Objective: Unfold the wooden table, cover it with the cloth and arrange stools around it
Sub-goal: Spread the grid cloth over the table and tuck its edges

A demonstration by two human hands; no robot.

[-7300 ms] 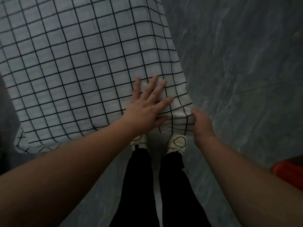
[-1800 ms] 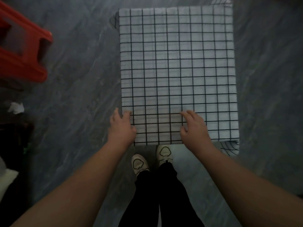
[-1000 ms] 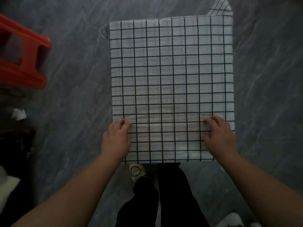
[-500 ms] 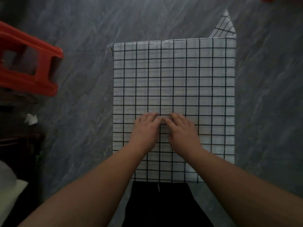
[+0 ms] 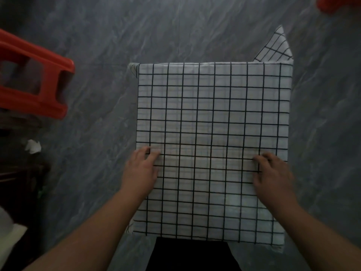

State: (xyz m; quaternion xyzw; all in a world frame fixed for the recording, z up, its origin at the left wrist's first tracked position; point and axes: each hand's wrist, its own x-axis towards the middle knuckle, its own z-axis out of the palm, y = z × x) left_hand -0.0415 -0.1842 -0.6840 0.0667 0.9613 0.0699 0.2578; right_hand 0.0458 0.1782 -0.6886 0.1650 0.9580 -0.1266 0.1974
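left hand (image 5: 139, 173) and right hand (image 5: 273, 173) slid apart, fingers (image 5: 151, 153) flat on cloth (image 5: 213, 114) running lengthwise away.

Left hand (image 5: 139, 172) and right hand (image 5: 274, 174) lie flat, palms down, apart

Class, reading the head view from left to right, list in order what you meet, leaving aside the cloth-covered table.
red stool → left hand → right hand → red object, cut off at the top right corner
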